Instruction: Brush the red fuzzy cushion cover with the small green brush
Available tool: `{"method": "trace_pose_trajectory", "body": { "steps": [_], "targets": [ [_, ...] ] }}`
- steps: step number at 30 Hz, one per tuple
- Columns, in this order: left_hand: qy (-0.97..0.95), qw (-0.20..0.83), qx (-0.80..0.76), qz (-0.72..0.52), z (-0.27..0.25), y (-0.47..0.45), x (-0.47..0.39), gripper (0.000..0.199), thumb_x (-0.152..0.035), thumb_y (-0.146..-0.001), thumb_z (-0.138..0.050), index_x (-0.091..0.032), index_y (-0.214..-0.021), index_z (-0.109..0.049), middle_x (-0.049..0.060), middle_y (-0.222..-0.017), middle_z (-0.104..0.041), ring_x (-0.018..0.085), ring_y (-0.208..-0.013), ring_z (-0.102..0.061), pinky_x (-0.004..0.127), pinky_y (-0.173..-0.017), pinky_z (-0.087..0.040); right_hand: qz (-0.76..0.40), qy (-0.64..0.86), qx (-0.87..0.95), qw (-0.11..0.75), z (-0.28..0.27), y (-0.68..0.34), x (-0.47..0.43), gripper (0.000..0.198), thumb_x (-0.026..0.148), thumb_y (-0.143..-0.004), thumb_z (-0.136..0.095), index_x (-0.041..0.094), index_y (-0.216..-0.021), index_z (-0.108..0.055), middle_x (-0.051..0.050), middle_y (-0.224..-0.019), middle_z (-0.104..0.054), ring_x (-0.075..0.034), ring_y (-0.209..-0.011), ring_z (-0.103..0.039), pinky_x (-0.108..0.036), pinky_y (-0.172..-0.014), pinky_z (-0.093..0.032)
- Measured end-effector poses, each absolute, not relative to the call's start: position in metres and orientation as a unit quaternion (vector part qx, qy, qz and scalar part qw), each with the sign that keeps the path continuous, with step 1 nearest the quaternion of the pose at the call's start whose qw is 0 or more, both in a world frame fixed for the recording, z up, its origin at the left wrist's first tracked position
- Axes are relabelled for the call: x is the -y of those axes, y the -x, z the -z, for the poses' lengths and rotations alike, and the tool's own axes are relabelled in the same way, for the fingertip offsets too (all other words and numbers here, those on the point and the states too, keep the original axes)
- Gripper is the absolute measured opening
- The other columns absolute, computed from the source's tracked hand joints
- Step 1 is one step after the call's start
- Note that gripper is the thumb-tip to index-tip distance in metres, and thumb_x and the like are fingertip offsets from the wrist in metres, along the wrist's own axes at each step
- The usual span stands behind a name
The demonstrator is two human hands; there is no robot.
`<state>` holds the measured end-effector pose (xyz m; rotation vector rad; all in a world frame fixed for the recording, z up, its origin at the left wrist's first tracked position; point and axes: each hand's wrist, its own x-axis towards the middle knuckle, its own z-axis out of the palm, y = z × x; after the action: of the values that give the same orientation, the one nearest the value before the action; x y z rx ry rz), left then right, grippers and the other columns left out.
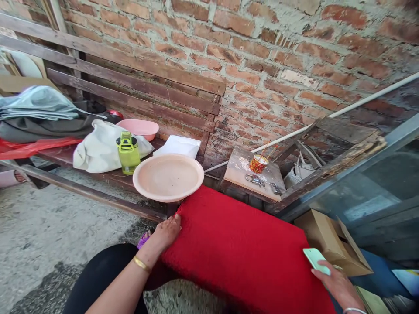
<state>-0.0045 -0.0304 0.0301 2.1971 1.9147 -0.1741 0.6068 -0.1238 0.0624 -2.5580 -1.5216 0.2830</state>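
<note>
A red cloth-covered surface (pixel 242 244) stretches out before me, its fabric reaching over the edges. At its left edge, my left hand (pixel 168 231) is closed on the red cloth, with the fingertips partly hidden. My right hand (pixel 337 279), by the right edge, is closed around a flat, mint-green oblong object (pixel 317 261) with rounded corners; its exact kind is not clear. Just beyond my left hand, a shallow pale pink basin (pixel 168 176) sits at the end of the wooden bench.
The slatted bench (pixel 140 83) carries a green bottle (pixel 127 152), a white cloth bag (pixel 98 148), a pink bowl (pixel 140 127) and folded clothes (pixel 39 104). A small table (pixel 235 165) holds a red patterned cup (pixel 258 164) and a padlock (pixel 254 179). A cardboard box (pixel 330 240) stands at right.
</note>
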Motion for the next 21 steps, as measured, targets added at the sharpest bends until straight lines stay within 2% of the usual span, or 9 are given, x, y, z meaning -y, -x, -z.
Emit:
{"method": "trace_pose_trajectory", "body": {
  "steps": [3,5,9,14,18,21],
  "targets": [
    [-0.750,0.120,-0.647,0.059,-0.032,0.004,0.032,0.044,-0.022,-0.097,-0.044,-0.002,-0.135,-0.051,0.024,-0.114,-0.067,0.028,-0.108,-0.067,0.036,-0.089,-0.054,-0.069,0.879,0.465,0.079,-0.060,-0.634,0.135,0.027,0.054,-0.056,-0.057,0.038,-0.076,-0.066,-0.014,-0.079,-0.068,-0.047,-0.104,-0.062,-0.057,-0.089,-0.045],
    [-0.748,0.123,-0.649,0.066,-0.033,0.003,0.033,0.048,-0.022,-0.097,-0.043,-0.001,-0.139,-0.048,0.025,-0.118,-0.065,0.028,-0.110,-0.066,0.037,-0.090,-0.053,-0.056,0.873,0.477,0.080,-0.064,-0.617,0.126,0.031,0.057,-0.060,-0.053,0.037,-0.080,-0.067,-0.015,-0.080,-0.067,-0.046,-0.100,-0.062,-0.057,-0.088,-0.045],
    [-0.746,0.098,-0.656,0.062,-0.030,0.001,0.036,0.048,-0.025,-0.097,-0.043,-0.003,-0.140,-0.049,0.025,-0.116,-0.065,0.028,-0.107,-0.067,0.037,-0.087,-0.055,-0.105,0.819,0.559,0.074,-0.081,-0.508,0.078,0.047,0.056,-0.069,-0.048,0.028,-0.102,-0.069,-0.017,-0.096,-0.063,-0.038,-0.093,-0.066,-0.050,-0.087,-0.049],
    [-0.756,0.052,-0.650,0.054,-0.027,0.001,0.041,0.049,-0.026,-0.099,-0.041,-0.003,-0.141,-0.049,0.025,-0.113,-0.066,0.028,-0.104,-0.068,0.037,-0.084,-0.056,-0.163,0.696,0.696,0.070,-0.086,-0.338,0.019,0.041,0.043,-0.073,-0.061,0.029,-0.112,-0.067,-0.004,-0.106,-0.058,-0.023,-0.098,-0.062,-0.034,-0.086,-0.048],
    [-0.755,0.051,-0.652,0.052,-0.024,0.001,0.041,0.049,-0.027,-0.099,-0.042,-0.002,-0.141,-0.049,0.026,-0.112,-0.067,0.028,-0.104,-0.068,0.038,-0.084,-0.056,-0.181,0.627,0.755,0.060,-0.077,-0.248,-0.003,0.042,0.031,-0.070,-0.072,0.030,-0.113,-0.068,-0.002,-0.106,-0.057,-0.021,-0.100,-0.058,-0.032,-0.092,-0.042],
    [-0.753,0.051,-0.655,0.043,-0.018,0.002,0.039,0.049,-0.027,-0.098,-0.044,-0.002,-0.139,-0.051,0.025,-0.111,-0.067,0.029,-0.103,-0.068,0.038,-0.084,-0.056,-0.189,0.613,0.766,0.048,-0.072,-0.230,-0.007,0.044,0.030,-0.069,-0.076,0.031,-0.113,-0.069,-0.002,-0.108,-0.058,-0.021,-0.101,-0.057,-0.033,-0.093,-0.040]
  ]
}}
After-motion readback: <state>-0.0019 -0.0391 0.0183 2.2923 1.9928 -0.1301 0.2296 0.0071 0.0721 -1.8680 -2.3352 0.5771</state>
